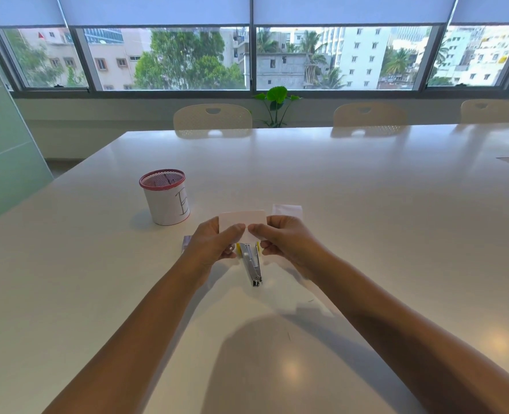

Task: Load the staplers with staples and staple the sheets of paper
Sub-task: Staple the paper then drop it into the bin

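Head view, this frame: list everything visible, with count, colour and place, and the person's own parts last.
Stapler: 1, silver metal with yellow parts, opened out flat on the table between the hands.
Paper slip: 1, white, held up above the stapler by both hands.
More paper: 1 piece or small stack, white, on the table behind the right hand.
Small box: 1, pale purple, mostly hidden behind the left hand; contents cannot be told.
Mesh cup: 1, red rim, white paper wrap with a handwritten mark, left of the hands.
Table: 1, glossy white.
Chairs: 3, cream, along the far side.
Plant: 1, green, by the window.
Left hand: pinches the slip.
Right hand: pinches the slip.
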`<act>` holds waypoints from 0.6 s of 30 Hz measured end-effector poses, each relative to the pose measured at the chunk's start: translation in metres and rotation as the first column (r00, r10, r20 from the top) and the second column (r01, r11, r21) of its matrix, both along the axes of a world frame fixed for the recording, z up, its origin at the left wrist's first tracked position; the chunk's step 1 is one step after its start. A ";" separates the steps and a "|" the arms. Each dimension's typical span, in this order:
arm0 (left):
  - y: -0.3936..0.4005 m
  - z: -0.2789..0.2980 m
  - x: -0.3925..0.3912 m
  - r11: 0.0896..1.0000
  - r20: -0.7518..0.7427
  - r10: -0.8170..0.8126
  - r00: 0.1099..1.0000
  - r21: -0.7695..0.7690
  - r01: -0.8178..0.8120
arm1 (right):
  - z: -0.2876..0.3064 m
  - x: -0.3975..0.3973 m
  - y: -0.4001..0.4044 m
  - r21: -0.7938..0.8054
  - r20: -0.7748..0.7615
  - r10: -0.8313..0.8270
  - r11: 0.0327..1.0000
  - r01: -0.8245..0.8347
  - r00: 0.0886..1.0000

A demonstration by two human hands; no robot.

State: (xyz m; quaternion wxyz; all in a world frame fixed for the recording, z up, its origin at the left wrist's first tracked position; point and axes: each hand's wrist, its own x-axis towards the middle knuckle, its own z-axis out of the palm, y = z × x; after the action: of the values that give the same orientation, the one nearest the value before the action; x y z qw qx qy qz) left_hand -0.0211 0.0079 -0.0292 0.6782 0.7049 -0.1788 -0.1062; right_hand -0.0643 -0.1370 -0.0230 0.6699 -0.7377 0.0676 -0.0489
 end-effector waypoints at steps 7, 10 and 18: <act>0.001 -0.003 0.003 0.999 -0.029 -0.042 0.999 0.001 0.042 | 0.000 0.001 0.000 0.058 -0.044 -0.027 0.998 0.030 0.999; 0.001 -0.002 0.003 0.999 -0.029 -0.029 0.999 0.015 0.030 | -0.002 0.001 0.000 0.072 -0.058 0.002 0.997 0.002 0.998; 0.000 -0.003 0.003 0.998 0.017 -0.040 0.999 0.040 0.039 | -0.003 0.002 -0.002 0.134 -0.067 0.048 0.990 -0.039 0.997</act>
State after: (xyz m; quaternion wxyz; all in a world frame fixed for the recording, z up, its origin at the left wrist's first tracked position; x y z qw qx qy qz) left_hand -0.0182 0.0080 -0.0323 0.6602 0.7155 -0.1966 -0.1167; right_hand -0.0622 -0.1387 -0.0263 0.7156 -0.6941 0.0780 -0.0035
